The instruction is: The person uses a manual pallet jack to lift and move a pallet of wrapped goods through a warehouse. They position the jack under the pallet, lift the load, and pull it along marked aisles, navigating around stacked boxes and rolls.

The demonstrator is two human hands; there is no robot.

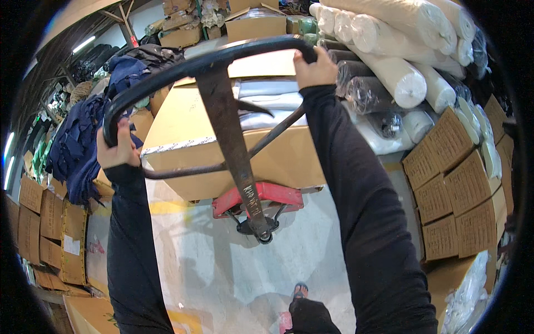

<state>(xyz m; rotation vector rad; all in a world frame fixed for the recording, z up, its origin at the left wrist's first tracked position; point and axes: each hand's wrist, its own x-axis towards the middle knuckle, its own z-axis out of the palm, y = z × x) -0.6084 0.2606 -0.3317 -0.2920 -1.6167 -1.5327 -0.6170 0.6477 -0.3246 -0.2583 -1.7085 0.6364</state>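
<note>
Fingers (pixel 123 131) (2 hands (pixel 115 151) (pixel 317 71)) rnd 1 handle (pixel 250 48)

From the person's head, the fisheye view faces forward and down, close above the forearms (pixel 133 250), farther from the floor (pixel 222 278).

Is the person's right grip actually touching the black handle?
Touching. The head view shows the right grip curled around the right-hand bend of the handle, with no gap between them.
</note>
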